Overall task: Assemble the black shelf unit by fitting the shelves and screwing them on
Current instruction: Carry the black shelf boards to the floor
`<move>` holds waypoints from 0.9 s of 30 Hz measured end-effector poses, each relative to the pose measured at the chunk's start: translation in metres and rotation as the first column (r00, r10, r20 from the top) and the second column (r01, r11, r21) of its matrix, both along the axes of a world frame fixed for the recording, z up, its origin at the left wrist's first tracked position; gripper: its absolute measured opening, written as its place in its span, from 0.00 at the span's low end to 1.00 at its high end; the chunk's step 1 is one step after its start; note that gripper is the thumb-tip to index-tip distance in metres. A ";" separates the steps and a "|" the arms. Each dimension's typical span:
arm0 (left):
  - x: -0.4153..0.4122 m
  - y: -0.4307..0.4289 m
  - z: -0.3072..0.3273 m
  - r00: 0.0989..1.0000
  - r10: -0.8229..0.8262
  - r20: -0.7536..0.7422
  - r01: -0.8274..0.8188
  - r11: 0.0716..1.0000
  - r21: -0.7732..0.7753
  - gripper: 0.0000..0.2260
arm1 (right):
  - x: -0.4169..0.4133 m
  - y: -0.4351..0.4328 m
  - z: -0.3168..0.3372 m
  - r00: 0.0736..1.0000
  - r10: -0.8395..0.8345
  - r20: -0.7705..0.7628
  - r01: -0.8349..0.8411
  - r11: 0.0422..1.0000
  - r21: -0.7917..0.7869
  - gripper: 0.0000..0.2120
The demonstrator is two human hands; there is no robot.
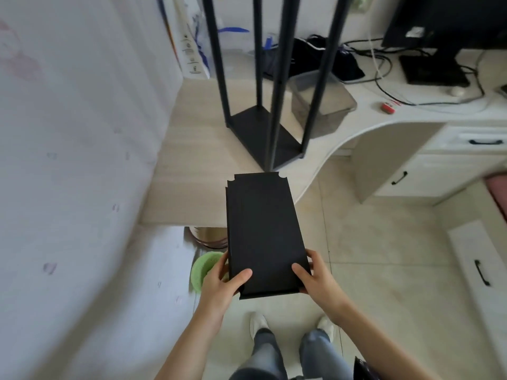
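pale desk (197,149) with the black frame (274,105) standing on it, shelf boards (263,229) held just in front.
left hand (222,281) and right hand (315,275) grip the boards' near corners, thumbs flat on top, other fingers wrapped underneath and hidden. the far end overlaps the desk edge. frame posts are cut off above; the number of stacked boards is unclear.

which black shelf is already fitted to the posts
The bottom shelf on the desk, joined to the four posts. The loose shelf is gripped by the left hand and right hand.
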State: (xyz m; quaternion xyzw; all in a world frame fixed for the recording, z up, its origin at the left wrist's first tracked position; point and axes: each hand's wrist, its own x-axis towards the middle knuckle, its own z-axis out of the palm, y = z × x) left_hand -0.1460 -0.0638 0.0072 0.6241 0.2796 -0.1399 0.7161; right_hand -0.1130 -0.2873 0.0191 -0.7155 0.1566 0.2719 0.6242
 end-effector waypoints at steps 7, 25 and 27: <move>0.001 -0.076 -0.008 0.985 -0.173 0.000 0.173 0.985 0.011 0.24 | -0.040 -0.079 -0.001 0.977 -0.212 -0.031 0.213 0.977 0.009 0.16; 0.033 -0.424 -0.032 0.791 -0.609 -0.063 0.606 0.793 -0.063 0.26 | -0.110 -0.405 -0.020 0.790 -0.613 -0.017 0.614 0.789 0.013 0.13; 0.038 -0.453 -0.039 0.744 -0.664 -0.068 0.663 0.747 -0.049 0.26 | -0.119 -0.428 -0.025 0.749 -0.662 -0.029 0.663 0.749 0.016 0.13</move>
